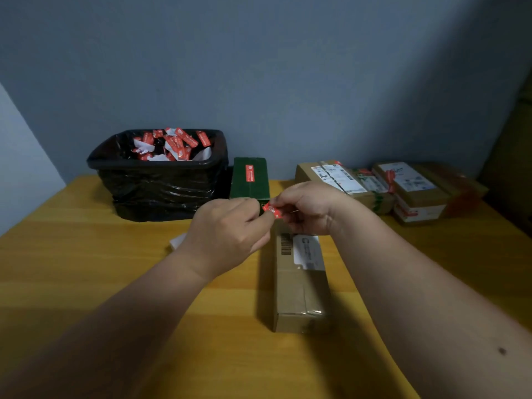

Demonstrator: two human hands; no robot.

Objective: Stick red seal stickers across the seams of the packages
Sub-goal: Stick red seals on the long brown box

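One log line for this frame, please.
phase: peeling | left hand and right hand pinch red sticker | above brown box | not applied

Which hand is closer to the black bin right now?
Left. The left hand is just right of and in front of the black bin; the right hand is farther right, beyond the red sticker both hands pinch.

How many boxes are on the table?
5 that I can tell: the long brown box under the hands, the green box beside the black bin, and three labelled brown boxes at the far right. More may hide behind those.
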